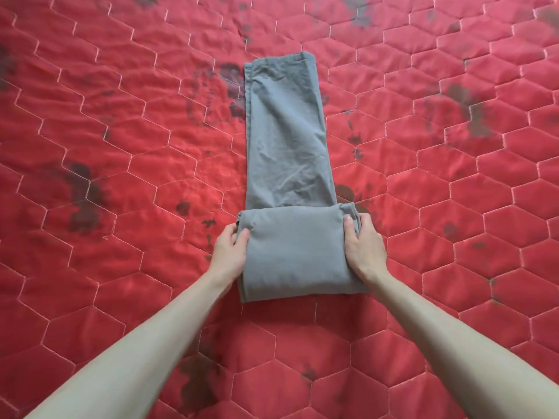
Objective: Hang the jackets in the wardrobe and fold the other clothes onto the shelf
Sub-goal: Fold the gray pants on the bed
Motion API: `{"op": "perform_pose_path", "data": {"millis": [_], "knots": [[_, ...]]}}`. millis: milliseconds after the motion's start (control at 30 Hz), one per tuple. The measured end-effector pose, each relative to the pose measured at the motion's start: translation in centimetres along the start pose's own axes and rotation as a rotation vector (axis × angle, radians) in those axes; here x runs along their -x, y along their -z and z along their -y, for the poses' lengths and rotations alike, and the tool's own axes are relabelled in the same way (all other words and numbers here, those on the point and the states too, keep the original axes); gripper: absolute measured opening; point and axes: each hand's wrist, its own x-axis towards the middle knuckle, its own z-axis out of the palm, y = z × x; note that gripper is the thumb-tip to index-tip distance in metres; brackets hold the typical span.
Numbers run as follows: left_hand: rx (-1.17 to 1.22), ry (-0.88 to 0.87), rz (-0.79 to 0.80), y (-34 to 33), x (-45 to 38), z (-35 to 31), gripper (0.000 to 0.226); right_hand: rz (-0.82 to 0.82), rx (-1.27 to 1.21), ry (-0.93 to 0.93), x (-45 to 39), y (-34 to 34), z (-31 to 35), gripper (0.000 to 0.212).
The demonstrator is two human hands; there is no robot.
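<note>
- Trousers [287, 140], grey, lie lengthwise on the red quilted cover [121, 146], their near end folded over into a thick block.
- Your left hand [229, 252] grips the fold's left edge, thumb on top.
- Your right hand [364, 246] grips its right edge likewise.

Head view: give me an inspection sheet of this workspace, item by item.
Surface: red quilted bedspread with hexagon stitching and dark blotches.
Job's things: grey trousers laid flat lengthwise, the near end folded over into a thick panel; the far legs are not yet folded.
Clutter: nothing seen.
Grippers: left hand grips the fold's left edge; right hand grips its right edge, thumb on top.
Cables: nothing seen.
Surroundings: only the bedspread fills the view; no wardrobe, shelf or jackets in sight.
</note>
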Motion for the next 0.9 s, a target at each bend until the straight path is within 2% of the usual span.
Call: {"op": "perform_pose_path", "data": {"millis": [67,133,200,267,367,467,567,633,667,733,800,900], "knots": [[-0.105,-0.047,-0.071,0.1,0.1,-0.1,0.023,-0.141,0.018,0.126,0.4,0.0,0.0,0.045],[-0.21,-0.092,-0.144,-0.2,0.8,-0.5,0.028,-0.271,0.06,0.348,1.2,0.1,-0.3,0.057],[-0.379,-0.11,-0.161,-1.0,1.5,-0.4,0.04,-0.205,0.12,0.563,1.9,0.0,-1.2,0.064],[-0.608,-0.133,-0.215,-1.6,1.8,0.5,0.053,-0.05,0.224,0.67,2.7,-0.6,-2.2,0.072],[-0.872,-0.212,-0.35,-2.2,1.2,2.0,0.053,0.055,0.306,0.638,2.6,-1.9,-3.5,0.079],[-1.049,-0.198,-0.364,-3.6,0.6,2.2,0.06,0.072,0.309,0.61,1.6,-2.7,-3.8,0.081],[-1.087,-0.204,-0.37,-4.2,0.6,2.0,0.063,0.084,0.307,0.609,1.4,-3.0,-4.2,0.082],[-1.056,-0.295,-0.409,-3.8,1.0,1.9,0.069,0.093,0.283,0.619,1.5,-2.8,-4.3,0.082],[-1.06,-0.396,-0.415,-3.5,1.4,1.9,0.069,0.091,0.261,0.625,1.4,-2.7,-4.2,0.083],[-1.111,-0.646,-0.302,-2.6,2.4,1.9,0.074,0.067,0.222,0.669,1.5,-2.2,-4.2,0.084],[-1.176,-0.8,-0.069,-1.8,3.9,2.1,0.088,0.046,0.253,0.767,2.3,-1.5,-4.8,0.086],[-1.318,-0.786,0.206,-1.1,5.1,2.2,0.113,0.131,0.396,0.886,3.6,-0.2,-6.8,0.1]]}}
